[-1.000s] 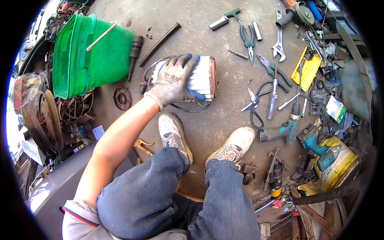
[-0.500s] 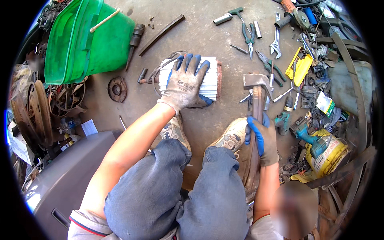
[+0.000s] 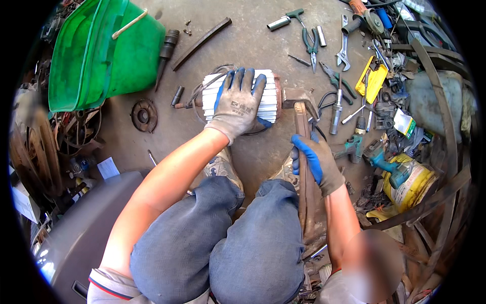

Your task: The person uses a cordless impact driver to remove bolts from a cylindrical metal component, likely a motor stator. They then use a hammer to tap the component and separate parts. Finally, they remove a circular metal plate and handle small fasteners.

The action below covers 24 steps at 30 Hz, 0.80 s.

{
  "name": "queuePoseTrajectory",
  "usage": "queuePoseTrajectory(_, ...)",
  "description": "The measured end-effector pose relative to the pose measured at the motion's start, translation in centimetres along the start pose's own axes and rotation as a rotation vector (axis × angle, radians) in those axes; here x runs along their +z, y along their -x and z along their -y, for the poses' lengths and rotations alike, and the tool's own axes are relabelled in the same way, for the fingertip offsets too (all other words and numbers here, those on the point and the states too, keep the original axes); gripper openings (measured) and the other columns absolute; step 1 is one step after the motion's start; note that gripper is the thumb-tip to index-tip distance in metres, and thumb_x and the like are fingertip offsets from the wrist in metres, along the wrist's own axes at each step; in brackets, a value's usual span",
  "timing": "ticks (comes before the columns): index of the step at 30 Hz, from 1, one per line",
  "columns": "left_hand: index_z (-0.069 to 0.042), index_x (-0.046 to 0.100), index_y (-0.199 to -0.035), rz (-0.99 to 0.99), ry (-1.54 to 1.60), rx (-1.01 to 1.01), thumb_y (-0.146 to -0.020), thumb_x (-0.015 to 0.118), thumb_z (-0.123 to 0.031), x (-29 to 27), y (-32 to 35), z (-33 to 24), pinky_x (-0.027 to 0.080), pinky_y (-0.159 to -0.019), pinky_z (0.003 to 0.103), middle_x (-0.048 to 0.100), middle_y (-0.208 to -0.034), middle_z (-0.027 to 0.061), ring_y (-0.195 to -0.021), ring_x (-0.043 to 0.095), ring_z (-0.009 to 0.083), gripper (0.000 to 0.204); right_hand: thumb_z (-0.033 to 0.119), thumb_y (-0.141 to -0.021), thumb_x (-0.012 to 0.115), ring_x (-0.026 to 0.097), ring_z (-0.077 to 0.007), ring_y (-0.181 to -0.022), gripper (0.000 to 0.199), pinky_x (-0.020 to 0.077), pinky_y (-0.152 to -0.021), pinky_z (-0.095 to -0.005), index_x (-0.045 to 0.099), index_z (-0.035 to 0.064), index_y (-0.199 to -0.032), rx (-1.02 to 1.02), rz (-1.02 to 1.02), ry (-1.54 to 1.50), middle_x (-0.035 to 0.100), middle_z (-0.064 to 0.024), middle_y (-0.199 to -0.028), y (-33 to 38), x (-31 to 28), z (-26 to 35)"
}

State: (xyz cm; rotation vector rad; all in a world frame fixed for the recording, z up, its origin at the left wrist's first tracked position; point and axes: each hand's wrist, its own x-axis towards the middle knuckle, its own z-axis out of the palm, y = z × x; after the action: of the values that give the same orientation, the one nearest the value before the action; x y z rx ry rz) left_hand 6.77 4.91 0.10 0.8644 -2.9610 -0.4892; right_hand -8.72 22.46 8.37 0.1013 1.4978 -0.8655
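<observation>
My left hand (image 3: 236, 104), in a grey glove with blue fingertips, lies spread across an electric motor (image 3: 272, 93) on the floor. The motor has a white ribbed housing, a rusty right end, and a shaft and dark cables on its left. My gloved right hand (image 3: 317, 161) is wrapped round the long wooden handle of a hammer (image 3: 302, 124). The hammer's head is level with the motor's rusty end and appears to touch it. My palm hides the middle of the housing.
A green bin (image 3: 126, 61) stands at the far left near a curved metal bar (image 3: 202, 43) and a rusty ring (image 3: 144, 115). Pliers (image 3: 338, 83), an adjustable wrench (image 3: 343, 48) and a yellow case (image 3: 372, 81) lie right. A cordless drill (image 3: 387, 167) rests by a yellow bucket (image 3: 415, 185).
My right hand has swung the hammer left, bringing its head from clear of the motor to its rusty end. The left hand stays on the motor.
</observation>
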Motion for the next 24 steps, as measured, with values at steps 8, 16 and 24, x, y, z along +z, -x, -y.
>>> queuePoseTrajectory(8, -0.003, 0.047, -0.140, 0.010, -0.002, -0.004, -0.058, 0.088, -0.045, -0.6, -0.2, 0.5, 0.032, -0.117, 0.056, 0.047, -0.142, 0.0262, -0.135, 0.046, 0.0449, 0.100, 0.029, -0.095, 0.071, 0.063, -0.0132, -0.055, 0.028, 0.0535, -0.049, -0.0264, 0.065, 0.0028, -0.103, -0.027, -0.121, -0.063, 0.064, -0.0047, -0.073, 0.0, -1.0, 1.1)
queuePoseTrajectory(16, -0.001, 0.047, -0.142, 0.028, -0.011, 0.009, -0.057, 0.090, -0.050, -0.3, -0.3, 0.5, 0.031, -0.117, 0.057, 0.047, -0.140, 0.0254, -0.134, 0.045, 0.0453, 0.107, 0.034, -0.096, 0.069, 0.062, -0.0138, -0.054, 0.031, 0.0532, -0.047, -0.0263, 0.063, 0.0044, -0.102, -0.105, -0.138, -0.119, 0.063, -0.0041, -0.072, -0.6, -2.2, 1.6)
queuePoseTrajectory(24, 0.000, 0.046, -0.142, 0.064, -0.036, -0.017, -0.053, 0.091, -0.057, -1.1, -0.2, 0.4, 0.032, -0.117, 0.056, 0.046, -0.143, 0.0261, -0.136, 0.044, 0.0466, 0.115, 0.033, -0.096, 0.069, 0.063, -0.0158, -0.054, 0.031, 0.0529, -0.047, -0.0292, 0.057, 0.0048, -0.101, -0.019, 0.068, -0.013, 0.064, -0.0061, -0.073, -2.3, -0.3, 2.1)
